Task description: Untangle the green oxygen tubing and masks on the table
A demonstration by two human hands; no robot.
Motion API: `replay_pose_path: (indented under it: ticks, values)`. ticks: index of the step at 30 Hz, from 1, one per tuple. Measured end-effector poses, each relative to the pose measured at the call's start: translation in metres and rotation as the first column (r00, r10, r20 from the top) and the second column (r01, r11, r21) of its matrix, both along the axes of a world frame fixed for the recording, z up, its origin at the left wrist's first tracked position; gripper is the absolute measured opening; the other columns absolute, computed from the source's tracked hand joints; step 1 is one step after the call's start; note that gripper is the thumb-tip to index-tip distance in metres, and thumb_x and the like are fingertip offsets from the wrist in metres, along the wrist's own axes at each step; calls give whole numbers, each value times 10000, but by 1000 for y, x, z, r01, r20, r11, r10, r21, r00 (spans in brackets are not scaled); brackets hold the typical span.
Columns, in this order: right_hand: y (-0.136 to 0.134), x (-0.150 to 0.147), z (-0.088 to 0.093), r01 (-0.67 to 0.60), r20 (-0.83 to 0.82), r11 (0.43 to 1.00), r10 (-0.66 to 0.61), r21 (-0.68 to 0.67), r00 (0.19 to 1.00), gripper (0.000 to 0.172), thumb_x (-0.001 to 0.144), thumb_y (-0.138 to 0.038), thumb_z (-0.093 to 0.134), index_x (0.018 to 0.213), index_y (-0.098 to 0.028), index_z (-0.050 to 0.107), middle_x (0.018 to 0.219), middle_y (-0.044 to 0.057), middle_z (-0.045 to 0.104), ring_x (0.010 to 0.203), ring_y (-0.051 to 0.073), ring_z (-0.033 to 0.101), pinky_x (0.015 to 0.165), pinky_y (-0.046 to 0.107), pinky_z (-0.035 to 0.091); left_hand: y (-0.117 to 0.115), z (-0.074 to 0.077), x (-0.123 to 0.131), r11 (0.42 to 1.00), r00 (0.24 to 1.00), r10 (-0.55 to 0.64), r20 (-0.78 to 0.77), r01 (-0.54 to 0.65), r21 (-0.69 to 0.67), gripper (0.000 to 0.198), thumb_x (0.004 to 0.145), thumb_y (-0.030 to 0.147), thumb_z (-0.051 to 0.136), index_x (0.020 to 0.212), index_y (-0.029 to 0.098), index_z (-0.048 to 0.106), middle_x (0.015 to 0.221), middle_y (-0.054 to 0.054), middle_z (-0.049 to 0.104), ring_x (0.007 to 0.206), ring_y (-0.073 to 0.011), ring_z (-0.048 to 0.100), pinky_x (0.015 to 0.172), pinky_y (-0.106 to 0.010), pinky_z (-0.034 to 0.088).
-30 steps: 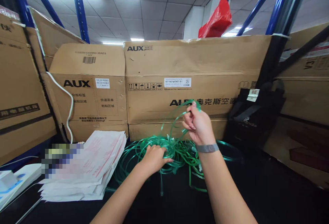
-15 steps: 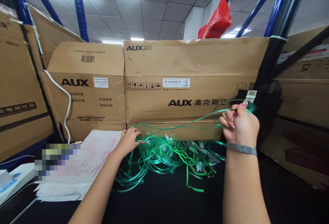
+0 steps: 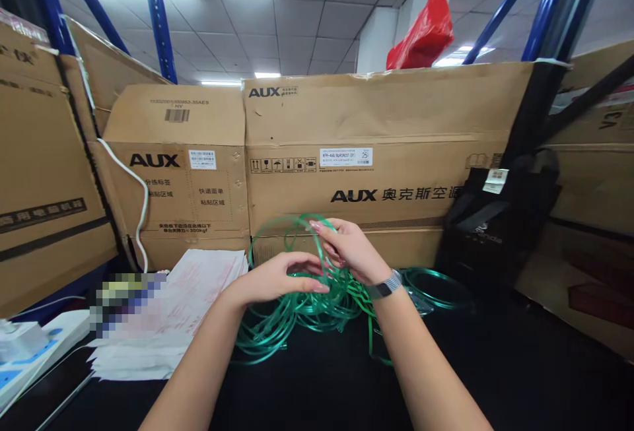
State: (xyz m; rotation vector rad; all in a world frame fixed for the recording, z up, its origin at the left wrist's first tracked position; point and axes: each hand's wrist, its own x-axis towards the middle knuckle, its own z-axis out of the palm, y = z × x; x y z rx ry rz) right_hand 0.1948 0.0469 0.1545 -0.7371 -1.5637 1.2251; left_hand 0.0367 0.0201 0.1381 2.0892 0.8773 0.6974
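Above the pile, my right hand (image 3: 351,247) is closed on clear green plastic tubing (image 3: 271,223), pinching it between thumb and fingers. Loops of that tubing arc up and to the left of the fingertips. My left hand (image 3: 278,278) is just left and lower, thumb and fingers apart around a gap beside the hanging loops; whether it touches them is unclear. Under both hands lies a tangled pile of green tubing (image 3: 317,317). Flat green straps (image 3: 370,325) show by my right wrist, which partly hides the clear pieces there. A loose tubing coil (image 3: 438,289) rests farther right.
A stack of printed paper sheets (image 3: 163,325) lies left of the pile on the black tabletop (image 3: 297,395). A white power strip (image 3: 44,345) is at far left. Cardboard boxes (image 3: 376,121) wall the back, and a black bag (image 3: 488,226) hangs at right.
My right hand has come from the far right to the middle, bringing the tubing into loops. My left hand has shifted right, its fingers now spread. The view has turned slightly.
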Motion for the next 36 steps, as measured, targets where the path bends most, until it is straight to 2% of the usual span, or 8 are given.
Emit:
replay_pose_path:
  ticks: [7,11,15,19,23,25,29,36]
  values:
    - [24,14,-8,128,-90,992,-127,5,988,336,664,-453,635,634,-121,595,356,-103,370,261,10,225,266,138,162,8,-6,0,964,963,260,77,-263,40,259,770,410,514,678,173,563,610,-2,630,629,-149,611,632,-260,444]
    - [26,23,-3,181,-231,981,-162,66,959,320,669,-450,631,632,-138,570,375,-97,398,280,18,254,297,149,189,15,-11,-13,808,822,569,30,-566,167,394,736,525,490,519,197,470,452,12,518,468,-165,500,515,-281,343]
    - [24,23,3,237,-388,962,-169,134,906,279,698,-425,615,645,-162,536,421,-89,448,329,29,322,379,170,291,10,-6,-19,689,714,700,13,-680,250,429,731,572,459,505,207,445,444,7,485,466,-179,459,491,-280,279]
    - [17,20,7,222,-454,962,-129,157,882,248,735,-397,586,662,-168,526,433,-90,440,345,37,322,421,191,319,-1,-5,-1,803,814,579,-42,-560,205,409,696,585,503,655,184,575,456,31,512,460,-165,514,468,-254,333]
    - [8,15,10,182,-531,970,-71,160,844,224,767,-356,573,663,-161,530,444,-80,439,357,39,310,430,200,321,-7,-24,31,971,972,208,-112,-219,-92,577,651,532,593,1108,188,520,492,62,559,409,-146,544,405,-221,380]
    - [4,15,13,205,-585,965,-73,164,808,215,778,-333,573,661,-157,531,441,-81,424,361,37,297,423,194,312,-4,-37,42,972,977,94,-193,-132,-192,447,636,475,631,977,188,585,440,72,530,373,-137,523,390,-217,382]
    - [0,30,20,358,-680,920,-161,158,715,237,811,-334,552,653,-160,520,415,-106,313,346,33,239,370,168,251,8,-52,39,955,946,157,-282,-219,-201,279,706,391,560,519,186,539,344,65,466,292,-121,465,368,-231,375]
    - [-2,83,31,581,-753,799,-285,154,593,274,782,-334,600,605,-136,528,381,-103,320,324,16,218,313,135,188,15,-24,-24,906,893,353,-278,-401,-136,258,672,388,578,539,205,452,308,69,482,288,-145,504,354,-221,355]
